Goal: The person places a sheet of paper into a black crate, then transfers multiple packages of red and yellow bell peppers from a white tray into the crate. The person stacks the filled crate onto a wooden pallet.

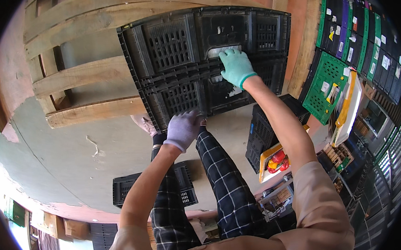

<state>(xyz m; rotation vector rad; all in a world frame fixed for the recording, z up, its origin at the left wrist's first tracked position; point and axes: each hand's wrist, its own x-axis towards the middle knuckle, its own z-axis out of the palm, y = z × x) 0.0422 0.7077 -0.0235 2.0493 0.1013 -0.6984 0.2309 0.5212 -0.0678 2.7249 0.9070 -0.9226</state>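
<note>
A large black plastic crate with slotted walls [171, 50] is in front of me, overlapping the right part of a wooden pallet [82, 75]. A ribbed seam runs across its middle, between two slotted panels; I cannot tell whether it is one crate or two together. My right hand [236, 66], in a mint-green glove, has its fingers hooked at the handle opening of the upper panel. My left hand [183, 128], in a lavender glove, holds the crate's near lower edge, fingers bent over it. My shoes are partly hidden beneath that edge.
Stacked black and green crates [358, 40] line the right side, with a green perforated crate [325, 85] leaning there. Another black crate [264, 134] stands near a box of red and yellow peppers [278, 161]. A smaller black crate [187, 181] lies behind my legs on the concrete floor [73, 151].
</note>
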